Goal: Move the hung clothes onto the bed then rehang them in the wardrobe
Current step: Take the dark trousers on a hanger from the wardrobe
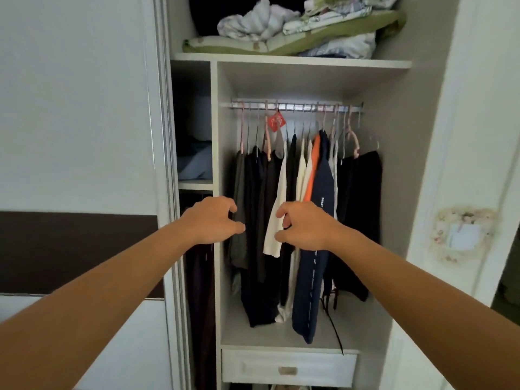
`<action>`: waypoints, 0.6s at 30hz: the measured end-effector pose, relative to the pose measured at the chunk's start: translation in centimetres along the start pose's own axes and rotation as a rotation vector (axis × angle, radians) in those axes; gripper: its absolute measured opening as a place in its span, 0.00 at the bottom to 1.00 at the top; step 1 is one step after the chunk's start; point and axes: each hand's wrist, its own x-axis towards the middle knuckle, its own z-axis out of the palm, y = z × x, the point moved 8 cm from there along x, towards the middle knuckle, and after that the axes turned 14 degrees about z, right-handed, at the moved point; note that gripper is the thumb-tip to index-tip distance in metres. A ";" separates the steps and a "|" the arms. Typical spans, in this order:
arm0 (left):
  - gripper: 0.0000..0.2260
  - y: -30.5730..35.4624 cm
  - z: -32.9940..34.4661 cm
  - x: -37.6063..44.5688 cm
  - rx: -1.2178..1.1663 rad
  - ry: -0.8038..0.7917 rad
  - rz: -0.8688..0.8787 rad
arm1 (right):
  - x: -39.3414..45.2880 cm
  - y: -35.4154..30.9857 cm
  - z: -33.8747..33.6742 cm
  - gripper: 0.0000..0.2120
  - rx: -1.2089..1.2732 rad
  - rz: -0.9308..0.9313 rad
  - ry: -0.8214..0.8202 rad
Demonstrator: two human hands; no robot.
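Note:
Several garments hang on a metal rail (295, 106) inside the open wardrobe: dark clothes (257, 192) at the left, white tops (280, 192) in the middle, a navy and orange garment (319, 220), and black items (363, 192) at the right. Both my arms reach forward. My left hand (212, 220) hovers in front of the dark clothes with fingers loosely curled, holding nothing. My right hand (305, 226) hovers in front of the white and navy clothes, fingers curled, gripping nothing that I can see. The bed is not in view.
A top shelf (292, 61) carries folded bedding. A white drawer (288, 367) sits under the hanging space. Left of it is a narrow compartment with folded items (195, 164). The sliding door (78, 164) stands at the left, a white wall (478, 136) at the right.

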 end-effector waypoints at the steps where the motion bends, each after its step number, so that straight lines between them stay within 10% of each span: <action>1: 0.28 -1.1 -0.2 1.2 -0.003 0.006 0.002 | 1.5 -0.7 0.1 0.26 0.000 -0.004 0.010; 18: 0.05 -11.4 -3.8 19.0 -0.051 0.140 0.169 | 25.3 -9.7 -4.3 0.10 0.002 0.030 0.335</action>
